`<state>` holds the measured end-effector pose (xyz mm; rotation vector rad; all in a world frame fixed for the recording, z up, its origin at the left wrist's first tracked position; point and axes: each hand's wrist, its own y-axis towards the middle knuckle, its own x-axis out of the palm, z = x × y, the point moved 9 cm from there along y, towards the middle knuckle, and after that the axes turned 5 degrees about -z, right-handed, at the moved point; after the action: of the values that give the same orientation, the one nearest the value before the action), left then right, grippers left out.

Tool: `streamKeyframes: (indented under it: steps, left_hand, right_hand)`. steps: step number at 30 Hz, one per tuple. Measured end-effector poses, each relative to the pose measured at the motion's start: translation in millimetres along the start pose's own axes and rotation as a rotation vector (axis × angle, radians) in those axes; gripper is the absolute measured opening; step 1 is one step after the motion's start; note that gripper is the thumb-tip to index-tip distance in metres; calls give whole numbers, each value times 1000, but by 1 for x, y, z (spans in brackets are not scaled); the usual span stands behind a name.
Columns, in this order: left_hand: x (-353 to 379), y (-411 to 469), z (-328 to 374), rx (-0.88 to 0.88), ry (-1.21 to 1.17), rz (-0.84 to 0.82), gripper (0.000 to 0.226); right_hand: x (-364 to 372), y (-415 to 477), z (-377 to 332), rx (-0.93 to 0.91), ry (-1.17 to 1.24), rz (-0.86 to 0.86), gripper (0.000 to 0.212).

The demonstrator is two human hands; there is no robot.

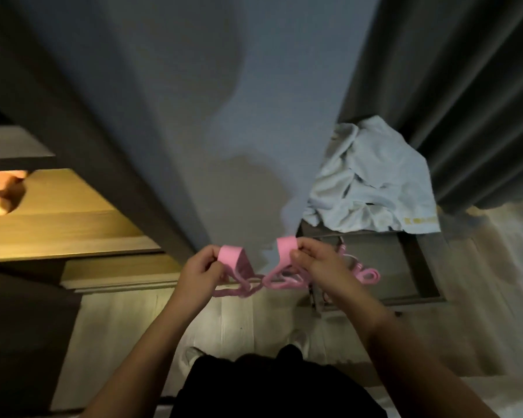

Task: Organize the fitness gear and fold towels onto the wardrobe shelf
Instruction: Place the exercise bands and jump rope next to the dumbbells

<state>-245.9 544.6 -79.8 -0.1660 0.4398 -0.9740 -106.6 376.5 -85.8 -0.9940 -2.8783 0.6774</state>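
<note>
The lit wardrobe shelf at left holds a blurred glowing shape I cannot identify, and the white towel lies crumpled on the dark counter at right. The gear step seems to be in hand. The left hand and right hand each pinch a flat end of the tangled pink resistance band in curled fingers above the floor, and the next move is probably to untangle and gather it.

arms: bare forearms | clothing: black garment at waist | feet: pale shoes
</note>
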Motion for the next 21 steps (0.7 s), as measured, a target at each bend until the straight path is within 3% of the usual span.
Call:
streamKeyframes:
  steps: [11,21]
  left_hand:
    - [-198,-45,-81,-85,-7,85,19]
    - [-307,-60,-125,-160,-151,351,16]
  right_hand:
    - [198,46,-45,-17,-78,-112,29]
    - [332,99,-83,-68,-173,-338,20]
